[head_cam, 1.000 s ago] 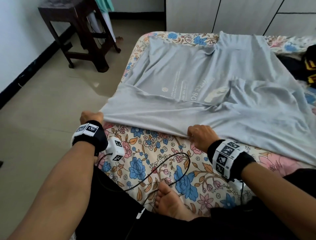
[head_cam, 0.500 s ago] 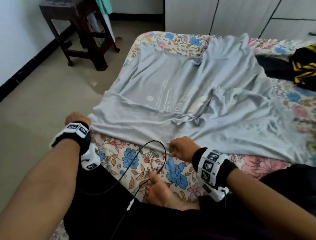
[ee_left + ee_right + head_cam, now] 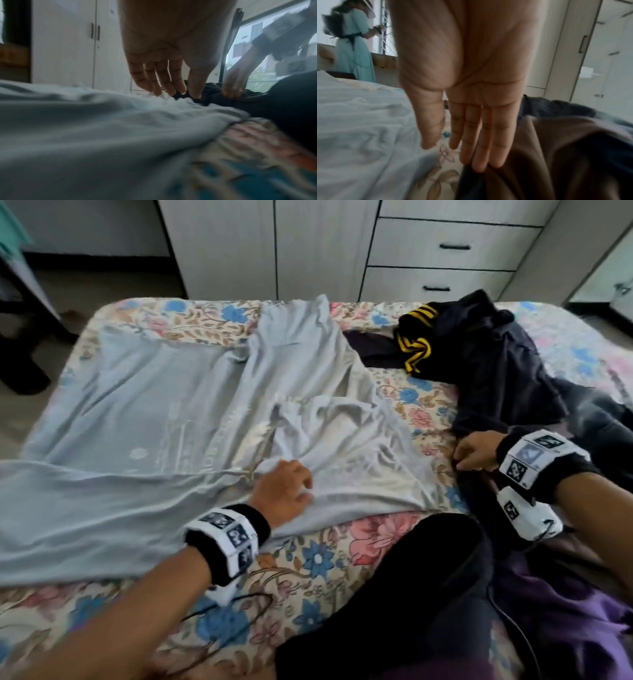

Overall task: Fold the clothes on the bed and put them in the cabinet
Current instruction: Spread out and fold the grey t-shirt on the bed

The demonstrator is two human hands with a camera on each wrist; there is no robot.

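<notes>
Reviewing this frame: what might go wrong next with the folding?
The grey shirt lies bunched under the left hand, so a fold made now may trap creases. The right hand reaches the dark garment before the shirt is folded; dragging it could tangle the two.

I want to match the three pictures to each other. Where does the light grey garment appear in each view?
Head: the light grey garment is spread over the left and middle of the bed, under the left hand.
Left wrist: it fills the lower left, below the fingertips.
Right wrist: it lies at the left.
Shared landmark: the dark garment, seen at the right in all three views.
</notes>
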